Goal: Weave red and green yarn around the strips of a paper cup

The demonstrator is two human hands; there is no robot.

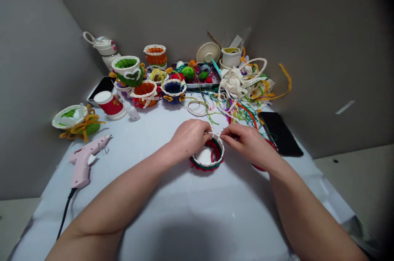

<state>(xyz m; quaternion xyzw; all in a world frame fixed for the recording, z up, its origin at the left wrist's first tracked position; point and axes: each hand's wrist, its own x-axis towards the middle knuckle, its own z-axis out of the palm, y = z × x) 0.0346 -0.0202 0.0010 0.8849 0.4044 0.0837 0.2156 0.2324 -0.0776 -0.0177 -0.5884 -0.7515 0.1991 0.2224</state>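
A white paper cup (222,149), its wall cut into strips, stands on the table with red and green yarn woven round it. My left hand (193,133) is closed on the far left part of its rim, thumb toward the inside. At the right of the rim, my right hand (241,140) has thumb and forefinger pinched together close to a strip. Whatever is between those fingertips is too small to make out. Red yarn (272,144) lies beside and partly under my right wrist.
Pink glue gun (83,160) with a black cord lies at left. Yarn-wrapped cups (146,93), a red-and-white cup (111,106) and a bottle (106,49) stand behind. A tray (200,85) holds yarn balls. Lace and yarn (237,84) lie heaped near a black phone (281,133).
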